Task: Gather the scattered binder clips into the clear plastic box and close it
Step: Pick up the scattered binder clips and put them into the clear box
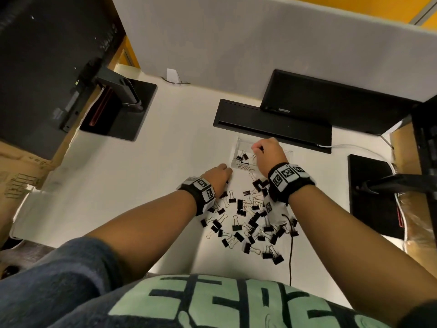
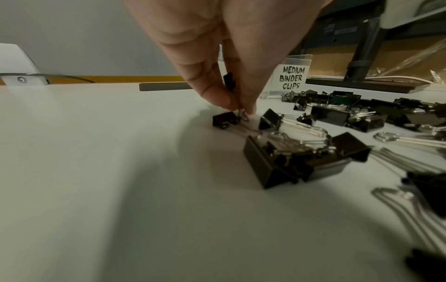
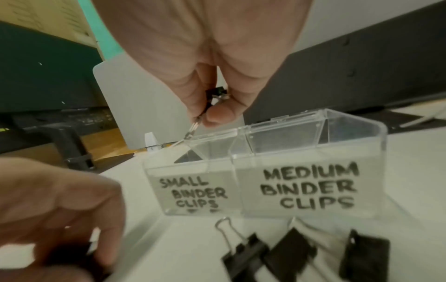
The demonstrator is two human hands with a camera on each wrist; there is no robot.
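Right hand (image 3: 212, 106), thumb and finger clamped on a small black binder clip (image 3: 216, 93), hovers directly above the clear plastic two-compartment box (image 3: 299, 158) at the far side; left hand (image 2: 226, 76) pinches another small clip (image 2: 229, 81) at the near-left, black clips (image 1: 250, 223) scattered nearer.

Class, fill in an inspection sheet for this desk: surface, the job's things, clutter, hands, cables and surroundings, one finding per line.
Surface: white desk, no spills seen.
Job's things: clear plastic box open, compartments labelled small and medium; a few clips in the small side; scattered binder clips lie in a heap nearer the person.
Clutter: keyboard behind the box; monitor stand far left.
Hands: left hand pinches a small clip at the desk; right hand pinches another clip over the box.
Cables: black cable runs across the heap; white cable far right.
Surroundings: grey partition behind the desk.
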